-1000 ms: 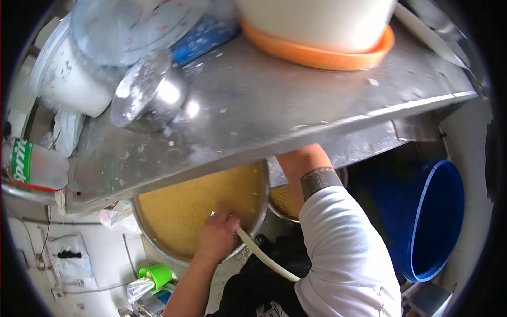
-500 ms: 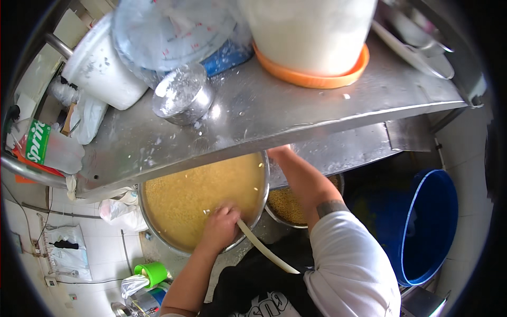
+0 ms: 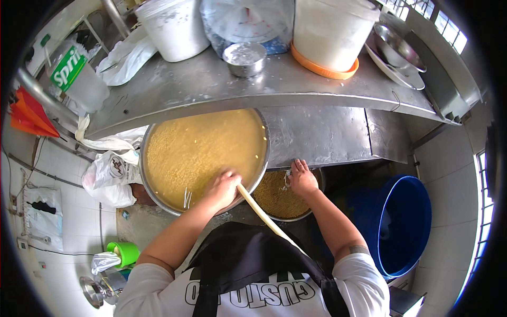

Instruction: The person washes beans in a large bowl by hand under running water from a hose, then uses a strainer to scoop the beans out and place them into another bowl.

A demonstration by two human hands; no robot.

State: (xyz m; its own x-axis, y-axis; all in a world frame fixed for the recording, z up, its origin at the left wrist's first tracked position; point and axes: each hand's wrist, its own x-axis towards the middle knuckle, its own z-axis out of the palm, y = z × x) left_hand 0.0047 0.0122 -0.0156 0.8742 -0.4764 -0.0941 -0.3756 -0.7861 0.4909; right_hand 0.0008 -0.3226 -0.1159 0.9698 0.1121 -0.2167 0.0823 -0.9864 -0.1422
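Note:
A big round metal tub on the left holds cloudy yellowish water over pale yellow grains or beans. My left hand is closed around a cream-coloured hose at the tub's near right rim. The hose slants from that hand down toward my apron; its far end at the tub is hidden by the hand. My right hand, fingers extended, rests at the front edge of the steel table, holding nothing. Beneath it sits a second metal pan of darker yellow grains.
Overhead runs a steel shelf with white buckets, a small metal bowl and a plastic bottle. A blue barrel stands at right. White bags and a green bucket are at left.
My right hand has drawn back from the table, under the shelf, to its front edge. My left hand still grips the hose at the tub's rim. The view has shifted.

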